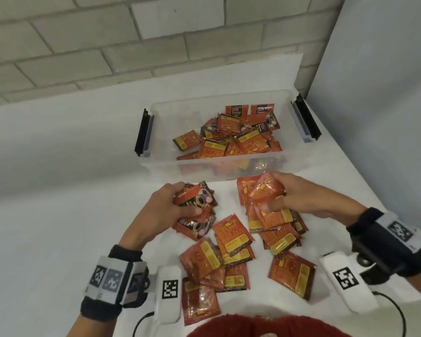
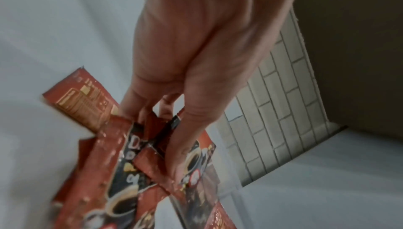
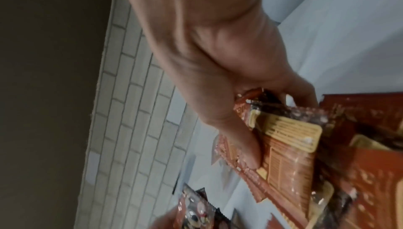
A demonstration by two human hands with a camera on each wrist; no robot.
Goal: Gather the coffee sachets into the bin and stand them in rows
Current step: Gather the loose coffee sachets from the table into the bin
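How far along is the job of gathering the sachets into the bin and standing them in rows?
Partly done: the clear bin already holds a loose heap of sachets, mostly lying jumbled, not in rows. In hand: the left hand grips a bunch, and the right hand grips another. Left: the sachets on the table, then all the rows.
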